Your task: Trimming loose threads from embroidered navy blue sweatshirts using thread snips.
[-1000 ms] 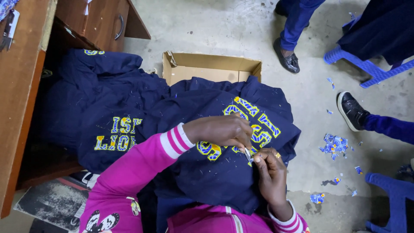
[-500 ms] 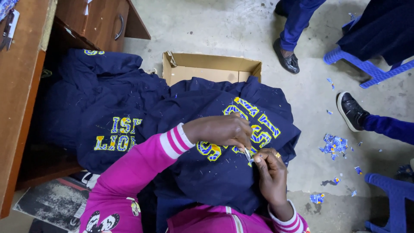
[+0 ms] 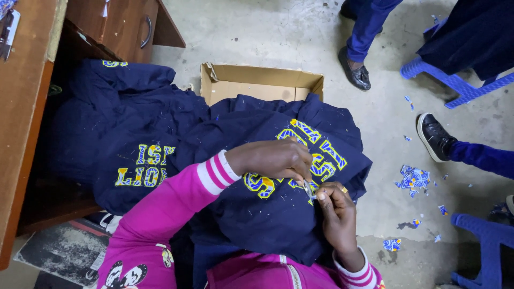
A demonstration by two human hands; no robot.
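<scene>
We find both hands together at the navy sweatshirt [image 3: 267, 214] on the lap: left hand [image 3: 278, 160] and right hand [image 3: 334, 206] pinch a small strip [image 3: 309, 190] off its yellow-blue lettering. Trimmed scraps [image 3: 412, 177] lie at three o'clock; much lettering appears untrimmed. A cardboard box [image 3: 259, 83] stands at twelve.

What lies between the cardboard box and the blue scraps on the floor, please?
In the head view, bare grey concrete floor lies between the cardboard box and the blue scraps, besides the navy garment's edge.

Open grey concrete floor [image 3: 267, 37] lies beyond the brown cardboard box [image 3: 261, 85]; the wooden desk [image 3: 24, 134] walls the left; blue plastic stools [image 3: 455, 80] and black shoes [image 3: 435, 136] crowd the right.
</scene>
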